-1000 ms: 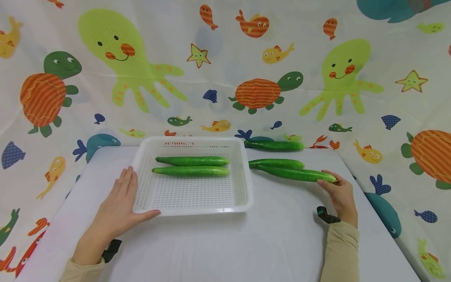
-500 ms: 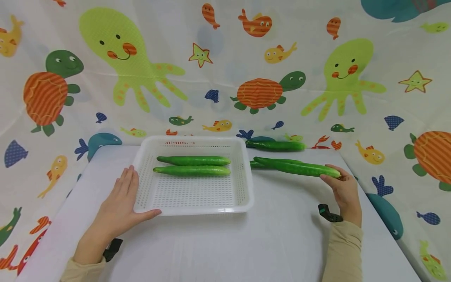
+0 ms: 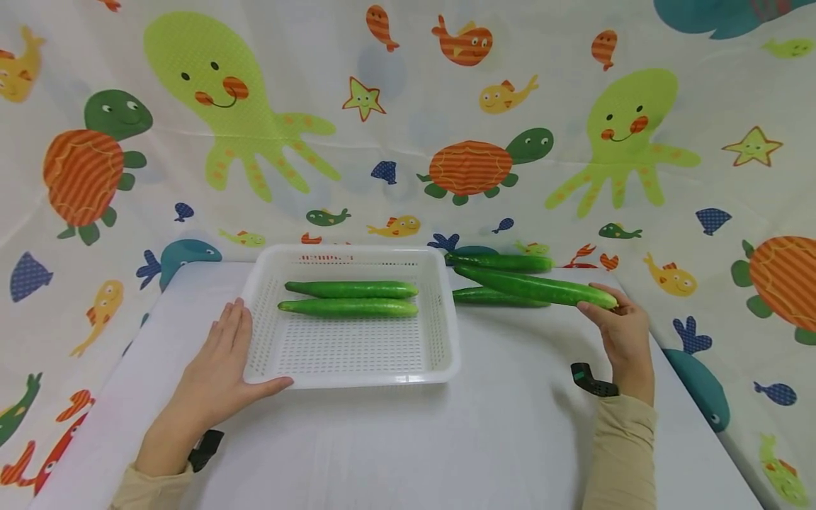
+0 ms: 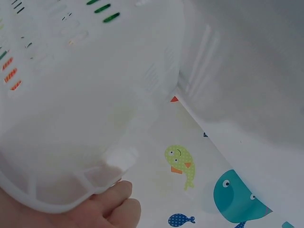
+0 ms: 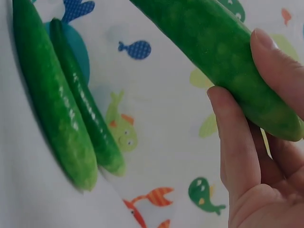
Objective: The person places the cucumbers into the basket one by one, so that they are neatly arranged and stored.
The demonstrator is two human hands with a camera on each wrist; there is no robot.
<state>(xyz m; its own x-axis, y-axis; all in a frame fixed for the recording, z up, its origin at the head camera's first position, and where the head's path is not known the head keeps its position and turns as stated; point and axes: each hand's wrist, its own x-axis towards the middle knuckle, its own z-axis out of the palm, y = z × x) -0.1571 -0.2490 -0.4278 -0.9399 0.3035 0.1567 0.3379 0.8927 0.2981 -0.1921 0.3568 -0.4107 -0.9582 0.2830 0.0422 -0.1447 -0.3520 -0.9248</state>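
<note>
My right hand point(image 3: 626, 343) pinches a green cucumber point(image 3: 532, 285) by its right end, between thumb and fingers. The cucumber is raised, its far end pointing left. In the right wrist view the thumb point(image 5: 280, 66) presses its near side. Beneath and behind it, two more cucumbers lie on the table, one at the back point(image 3: 510, 264) and one nearer point(image 3: 500, 298). A white perforated plastic basket point(image 3: 357, 381) stands left of them. My left hand point(image 3: 213, 372) rests against its left side and front corner, fingers extended. Two cucumbers lie parallel inside, a rear one point(image 3: 350, 290) and a front one point(image 3: 347, 309).
A white table point(image 3: 446, 446) carries everything. Behind it and along both sides hangs a white cloth point(image 3: 408, 92) printed with cartoon sea animals. The nearer loose cucumber's left end reaches the basket's right rim.
My right hand has lifted the cucumber off the table, its left end rising and moving back over the other loose ones. My left hand has stayed against the basket.
</note>
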